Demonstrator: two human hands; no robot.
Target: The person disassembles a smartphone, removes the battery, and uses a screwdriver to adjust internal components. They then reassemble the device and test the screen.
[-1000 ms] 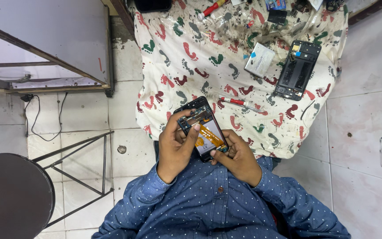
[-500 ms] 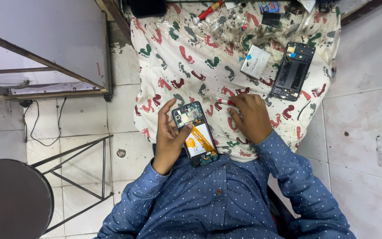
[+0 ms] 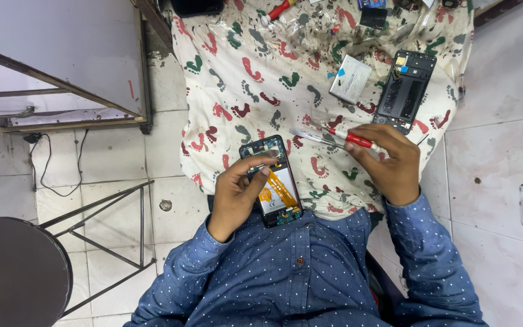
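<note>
**Opened phone in one hand, screwdriver in the other**

Here I see my left hand point(image 3: 237, 194) wrapped around an opened smartphone point(image 3: 272, 180), thumb and fingers closed on its edges, the back cover off so the battery, an orange flex cable and the circuit board show. The phone sits over the near edge of the footprint-patterned cloth point(image 3: 243, 79), just above my lap. My right hand point(image 3: 388, 163), to the right of the phone, is closed on a red-handled screwdriver point(image 3: 334, 135) whose tip points left toward the phone's top but stands apart from it. Beyond the phone, further up the cloth, lie a black phone frame point(image 3: 405, 91) and a silver battery point(image 3: 350, 79). I judge the disassembly well begun: the shell is open, but the internals look mostly in place.
</note>
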